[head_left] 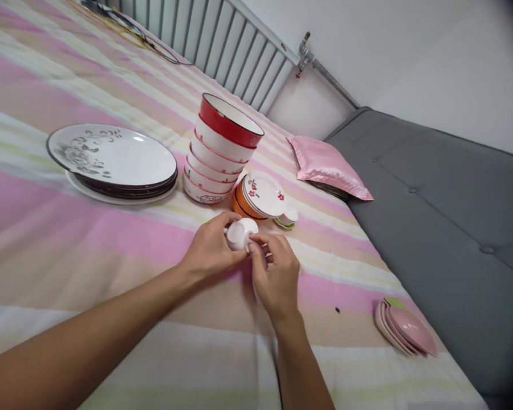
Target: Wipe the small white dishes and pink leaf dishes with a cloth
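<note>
Both of my hands hold a small white cup-like piece (240,234) just in front of the dish stacks, low over the bed. My left hand (214,242) curls around its left side, thumb below and fingers above. My right hand (276,265) pinches its right edge between thumb and fingers. Its exact kind is hard to make out, since fingers cover part of it. Right behind it are small white plates with red flowers (265,195), tilted over orange bowls (243,202). Small white and green dishes (287,218) lie just right of those.
Red-and-white bowls (222,151) rise in a tall leaning stack behind my hands. Dark-rimmed plates (115,156) are piled at the left. Pink dishes (406,330) sit at the right near the grey headboard (431,188). A pink pillow (327,165) and cables (132,34) lie farther back.
</note>
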